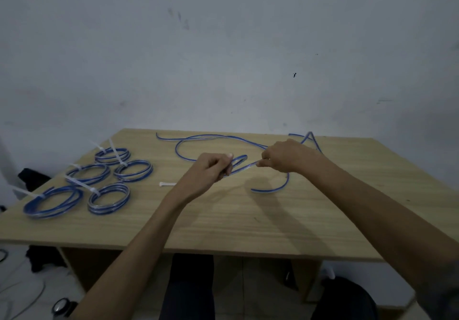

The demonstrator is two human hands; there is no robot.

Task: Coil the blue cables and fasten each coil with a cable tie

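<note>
A loose blue cable (213, 137) lies in wide curves across the far middle of the wooden table (248, 220). My left hand (211, 170) grips a small first loop of this cable just above the table. My right hand (285, 157) pinches the cable a short way to the right, and the stretch between the hands is taut. Another length of cable curls below my right hand. A white cable tie (167, 184) lies flat on the table left of my left wrist, partly hidden by it.
Several finished blue coils (109, 199), each bound with a white tie, lie grouped at the table's left side. The wall stands right behind the table's far edge. Dark objects and wires sit on the floor at the left and under the table.
</note>
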